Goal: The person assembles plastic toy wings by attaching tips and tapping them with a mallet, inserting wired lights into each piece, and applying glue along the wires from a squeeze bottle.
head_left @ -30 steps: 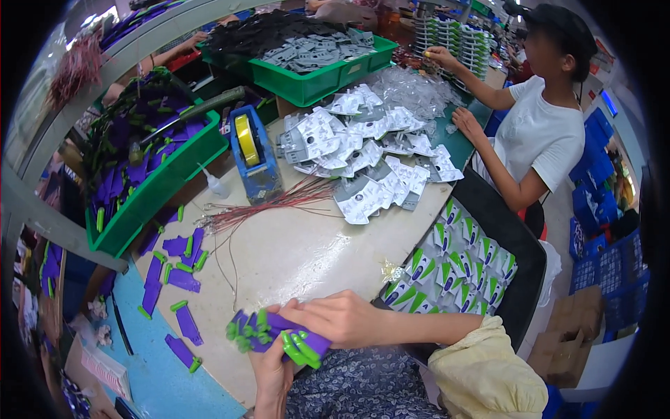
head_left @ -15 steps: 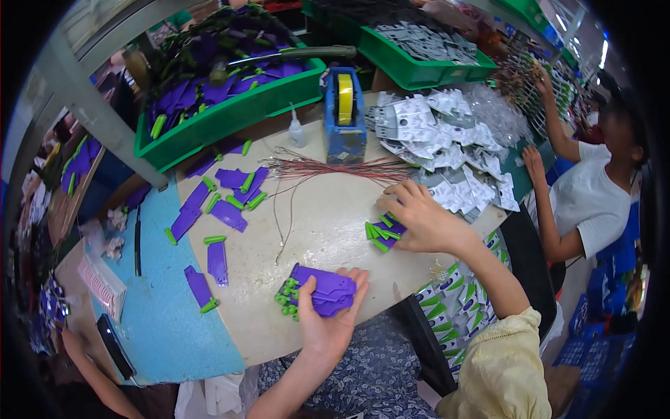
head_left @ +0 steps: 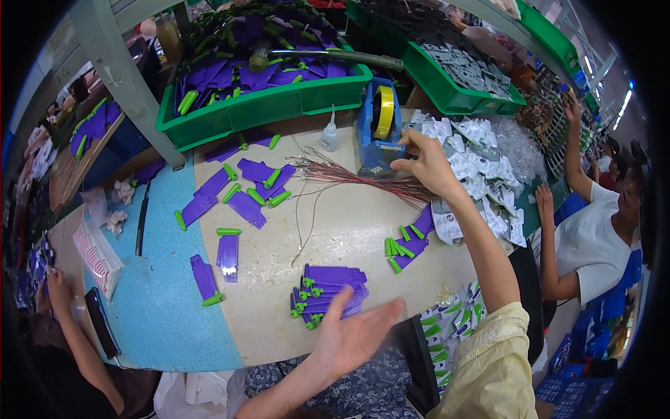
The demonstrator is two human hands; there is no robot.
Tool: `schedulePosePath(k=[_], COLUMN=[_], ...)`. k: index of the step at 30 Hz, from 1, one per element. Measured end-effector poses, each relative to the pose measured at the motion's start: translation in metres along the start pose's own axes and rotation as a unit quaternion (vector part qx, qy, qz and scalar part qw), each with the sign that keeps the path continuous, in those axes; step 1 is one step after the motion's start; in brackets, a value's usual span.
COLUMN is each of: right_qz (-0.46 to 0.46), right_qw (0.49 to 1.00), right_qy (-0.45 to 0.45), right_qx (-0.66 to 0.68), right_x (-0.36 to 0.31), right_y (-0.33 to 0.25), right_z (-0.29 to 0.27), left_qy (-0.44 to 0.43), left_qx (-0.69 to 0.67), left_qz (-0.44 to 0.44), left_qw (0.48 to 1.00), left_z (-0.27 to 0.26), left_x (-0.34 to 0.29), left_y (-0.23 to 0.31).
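While I watch from my remote place, the left hand (head_left: 356, 339) is the nearest, coming over the near edge of the worktop (head_left: 262, 314) with thumb raised and fingers stretched toward the right, released from any hold that I can see. Just beyond, a stack of purple pieces (head_left: 335, 276) with green ends lies on the worktop; whether the thumb touches it, I cannot tell. Past the right edge, a black tray (head_left: 417, 349) carries white-and-green parts (head_left: 447, 328). Between the stack and a smaller purple fan (head_left: 417, 246) at its right I see a band of bare surface, and another opens at the left, toward some loose purple pieces (head_left: 227, 258).

Farther, the right hand (head_left: 427, 164) reaches forward over red wires (head_left: 377, 181), thumb and forefinger parted beside a blue tape dispenser (head_left: 366, 129); I cannot tell if they touch it. Behind, one green bin (head_left: 265, 115) is heaped with purple and green pieces, with a hammer-like tool (head_left: 356, 57) across them, and its front wall limits the room. Next to it, another green bin (head_left: 453, 98) holds grey and black parts.
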State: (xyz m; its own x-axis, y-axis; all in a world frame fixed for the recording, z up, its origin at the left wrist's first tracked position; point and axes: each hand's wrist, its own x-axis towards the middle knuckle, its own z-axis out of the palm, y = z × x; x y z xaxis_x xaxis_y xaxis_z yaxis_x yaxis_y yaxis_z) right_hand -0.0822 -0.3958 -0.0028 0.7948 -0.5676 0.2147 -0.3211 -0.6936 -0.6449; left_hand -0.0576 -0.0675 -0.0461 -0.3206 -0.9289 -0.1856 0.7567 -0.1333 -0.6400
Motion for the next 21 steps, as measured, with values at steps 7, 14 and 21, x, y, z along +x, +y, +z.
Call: schedulePosePath(k=[7,14,21], right_qz=[-0.082,-0.148,-0.205], right_qw=[0.993,0.989,0.972], right_qy=[0.075,0.017,-0.063], right_qx=[-0.031,0.013,-0.097], right_x=[-0.016,-0.025,0.044], right_y=[-0.004,-0.106,-0.114], right_z=[-0.008,0.082,0.160], left_qy=[0.005,0.124,0.210], left_qx=[0.922,0.943,0.912], left_qz=[0.375,0.288,0.344], left_qw=[0.098,-0.112,-0.080], left_z=[0.068,0.043,0.027], left_x=[-0.016,-0.023,-0.037], left_y=[0.020,0.047,0.020])
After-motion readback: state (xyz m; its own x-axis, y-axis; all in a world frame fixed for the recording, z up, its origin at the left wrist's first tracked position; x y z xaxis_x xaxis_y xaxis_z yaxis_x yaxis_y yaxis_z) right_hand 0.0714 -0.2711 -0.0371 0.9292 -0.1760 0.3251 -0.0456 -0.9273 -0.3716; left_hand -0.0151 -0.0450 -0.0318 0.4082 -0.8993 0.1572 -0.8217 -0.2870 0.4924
